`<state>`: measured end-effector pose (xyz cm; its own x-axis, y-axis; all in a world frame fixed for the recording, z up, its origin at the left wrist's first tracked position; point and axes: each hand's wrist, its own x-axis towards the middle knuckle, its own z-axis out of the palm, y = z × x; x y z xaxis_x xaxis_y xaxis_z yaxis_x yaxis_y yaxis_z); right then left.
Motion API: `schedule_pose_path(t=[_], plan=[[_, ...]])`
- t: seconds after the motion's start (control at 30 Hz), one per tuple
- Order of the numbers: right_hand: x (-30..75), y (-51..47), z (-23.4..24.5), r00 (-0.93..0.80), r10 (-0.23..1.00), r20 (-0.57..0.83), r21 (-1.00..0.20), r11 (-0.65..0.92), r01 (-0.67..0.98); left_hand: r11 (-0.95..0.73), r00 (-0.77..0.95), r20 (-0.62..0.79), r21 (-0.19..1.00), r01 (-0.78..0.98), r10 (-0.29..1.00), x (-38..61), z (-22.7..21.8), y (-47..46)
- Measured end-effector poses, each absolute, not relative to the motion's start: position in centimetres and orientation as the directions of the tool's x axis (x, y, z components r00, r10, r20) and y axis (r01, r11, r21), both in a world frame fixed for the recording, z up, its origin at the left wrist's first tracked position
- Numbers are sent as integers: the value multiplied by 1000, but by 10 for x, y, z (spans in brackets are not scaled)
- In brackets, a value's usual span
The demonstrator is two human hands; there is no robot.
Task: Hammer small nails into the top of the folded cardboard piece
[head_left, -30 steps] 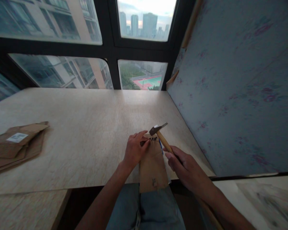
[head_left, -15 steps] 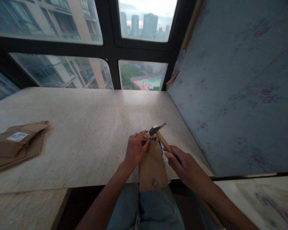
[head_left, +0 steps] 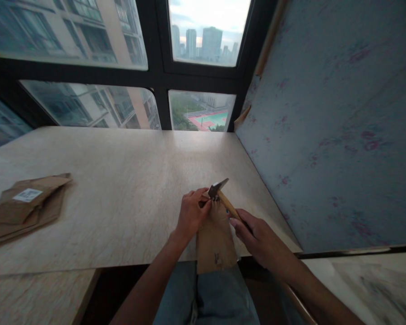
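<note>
My right hand [head_left: 252,232] is closed around the wooden handle of a hammer [head_left: 228,204]. Its metal head is just above the fingertips of my left hand [head_left: 191,210], at the far end of a piece of brown cardboard [head_left: 214,243]. Thumb and forefinger of that left hand are pinched together; what they hold is too small and covered to make out. Beside them a short row of dark nail-like pieces [head_left: 216,198] stands along the cardboard's far end, partly hidden by the hammer. The cardboard's near end sticks out over the table edge above my lap.
Folded brown paper packaging with a white label [head_left: 27,195] lies on the left of the pale tabletop [head_left: 122,180]. A wall with faded floral print [head_left: 325,135] borders the table on the right. Dark-framed windows [head_left: 162,81] run along the back.
The hammer head has come down and slightly left, closer to my left fingertips. My left hand keeps its pinch at the cardboard's far end. The whole view has shifted slightly.
</note>
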<state>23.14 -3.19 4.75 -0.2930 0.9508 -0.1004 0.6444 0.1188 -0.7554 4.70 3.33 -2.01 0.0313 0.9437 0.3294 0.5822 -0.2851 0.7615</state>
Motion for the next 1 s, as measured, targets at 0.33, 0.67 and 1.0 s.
schedule_pose_path(t=[0.33, 0.67, 1.0], plan=[[241, -40, 34, -109, 990, -88, -867, -23, 498, -273, 32, 320, 746, 607, 947, 50, -17, 33], [235, -52, 14, 12, 994, -109, -931, -107, 348, -320, 128, 303, 757, 569, 944, 48, -8, 39], [225, -56, -9, 116, 983, -142, -919, -175, 353, -298, 163, 251, 759, 579, 954, 59, -4, 46]])
